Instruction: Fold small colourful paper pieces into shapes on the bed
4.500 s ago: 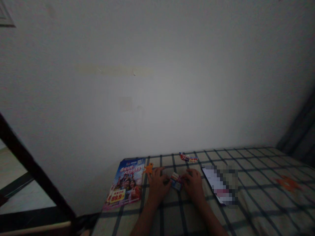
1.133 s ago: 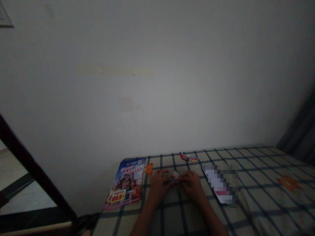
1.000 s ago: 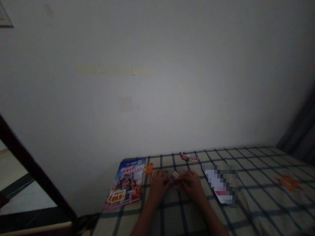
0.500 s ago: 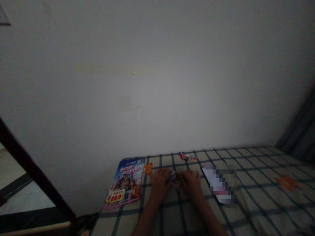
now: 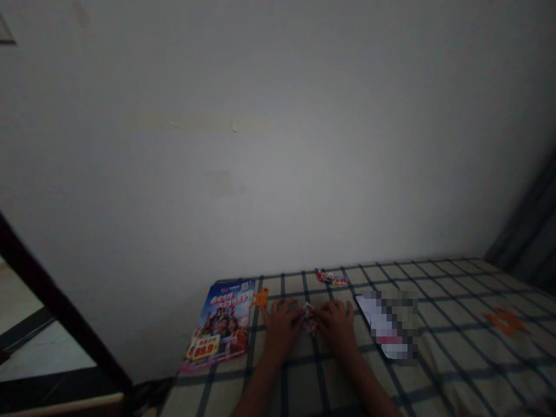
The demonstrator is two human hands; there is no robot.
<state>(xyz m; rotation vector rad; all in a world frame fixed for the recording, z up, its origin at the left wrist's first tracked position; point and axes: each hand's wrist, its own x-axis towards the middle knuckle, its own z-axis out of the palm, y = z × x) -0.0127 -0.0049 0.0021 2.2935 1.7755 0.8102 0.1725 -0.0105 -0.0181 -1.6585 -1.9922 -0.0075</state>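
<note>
My left hand (image 5: 281,325) and my right hand (image 5: 337,323) rest side by side on a checked bedsheet (image 5: 443,341) close to the wall. Between their fingertips sits a small folded coloured paper piece (image 5: 309,319), red, white and blue. Both hands pinch it, with fingers curled onto its edges. The picture is dim, so its exact shape is unclear.
A colourful printed leaflet (image 5: 220,324) lies left of my hands. A small orange paper shape (image 5: 261,298) sits beside it. Another small red and white paper piece (image 5: 331,277) lies near the wall. A phone (image 5: 384,325) lies to the right. A dark bed-frame bar (image 5: 56,313) runs at left.
The paper piece was larger and flatter several seconds ago; now it is smaller and tighter between my fingertips. My hands have drawn closer together and shifted slightly toward the wall.
</note>
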